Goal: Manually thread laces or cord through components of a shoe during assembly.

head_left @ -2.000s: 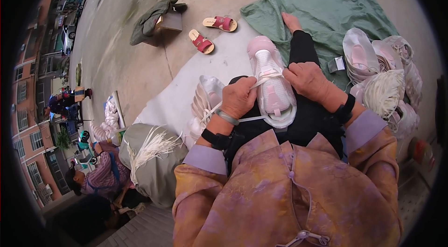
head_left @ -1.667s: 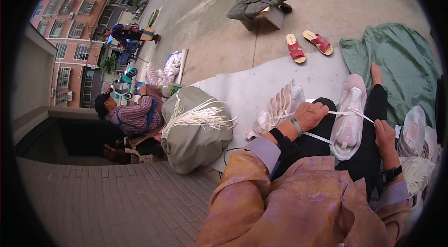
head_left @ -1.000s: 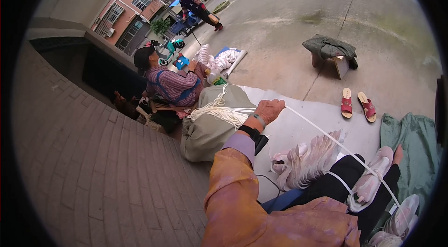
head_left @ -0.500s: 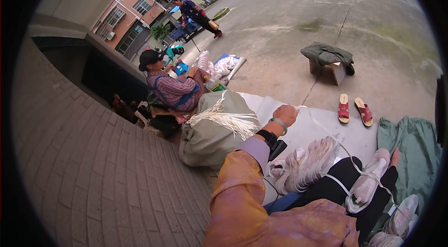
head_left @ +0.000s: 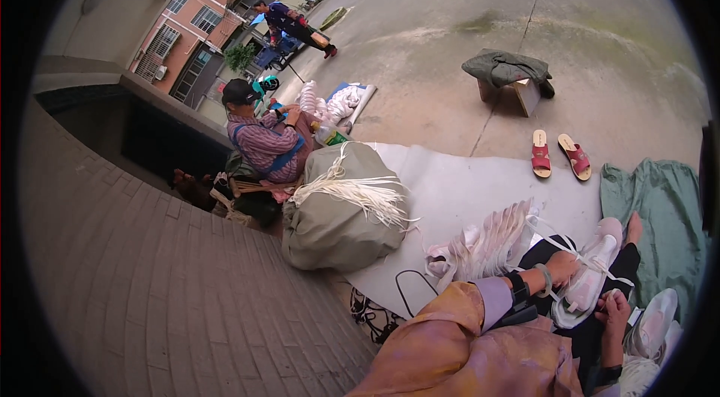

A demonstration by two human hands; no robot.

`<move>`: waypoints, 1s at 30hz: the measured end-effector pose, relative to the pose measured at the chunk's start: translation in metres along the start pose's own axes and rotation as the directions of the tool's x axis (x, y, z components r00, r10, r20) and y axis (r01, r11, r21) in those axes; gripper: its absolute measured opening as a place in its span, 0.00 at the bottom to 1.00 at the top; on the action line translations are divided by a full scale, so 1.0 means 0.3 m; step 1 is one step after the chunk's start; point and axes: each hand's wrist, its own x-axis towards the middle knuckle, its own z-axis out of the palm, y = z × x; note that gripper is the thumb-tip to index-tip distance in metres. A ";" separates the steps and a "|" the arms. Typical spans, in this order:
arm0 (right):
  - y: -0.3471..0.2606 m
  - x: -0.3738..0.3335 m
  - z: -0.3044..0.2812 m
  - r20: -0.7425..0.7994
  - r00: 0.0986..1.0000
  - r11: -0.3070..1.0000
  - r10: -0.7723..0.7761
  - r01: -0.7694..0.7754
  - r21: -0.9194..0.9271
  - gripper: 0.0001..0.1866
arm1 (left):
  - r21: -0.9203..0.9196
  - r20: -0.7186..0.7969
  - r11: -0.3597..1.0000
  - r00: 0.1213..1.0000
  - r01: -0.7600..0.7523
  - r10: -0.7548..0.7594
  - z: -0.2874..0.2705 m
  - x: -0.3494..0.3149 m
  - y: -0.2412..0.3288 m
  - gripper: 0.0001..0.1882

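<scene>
A pink and white shoe (head_left: 589, 284) lies across my black-trousered legs. From it runs a long white shoelace (head_left: 561, 236), looping above the shoe and across it. My left hand (head_left: 562, 268) is closed on the lace at the shoe's left side, wearing a pale bangle and a dark wrist strap. On the shoe's right, my right hand (head_left: 615, 313) pinches a white lace end between thumb and fingers. A stacked row of pink and white shoes (head_left: 491, 239) sits left of my legs. More pale shoes (head_left: 654, 326) lie at the lower right.
A grey-green sack (head_left: 341, 221) bears a bundle of white laces (head_left: 356, 190) to the left. Beyond it sits a co-worker (head_left: 266, 142); another person (head_left: 292, 28) stands farther off. Red sandals (head_left: 541, 155), a cloth-covered stool (head_left: 510, 82) and green cloth (head_left: 656, 224) surround the pale sheet (head_left: 442, 172).
My left hand has come down from an outstretched reach above the sheet to the shoe, slackening the lace. My right hand has come into view. The view has shifted slightly.
</scene>
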 end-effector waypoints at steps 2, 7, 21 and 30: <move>-0.052 0.013 0.052 -0.061 0.998 0.999 0.034 -0.036 -0.023 0.10 | 0.106 -0.050 0.994 0.999 0.005 0.000 -0.007 -0.003 0.043 0.16; -0.038 0.154 0.095 -0.206 0.977 0.994 -0.048 0.067 0.084 0.08 | 0.073 -0.123 0.997 0.992 -0.022 0.031 -0.035 -0.008 0.059 0.16; -0.003 0.140 0.097 -0.246 0.965 0.917 -0.087 0.174 0.360 0.03 | 0.454 0.130 0.815 0.932 -0.359 0.338 0.091 -0.031 0.160 0.10; 0.027 0.190 0.148 -0.437 0.857 0.945 -0.274 0.324 0.041 0.05 | 0.362 0.008 0.923 0.991 -0.130 0.137 0.087 0.006 0.165 0.16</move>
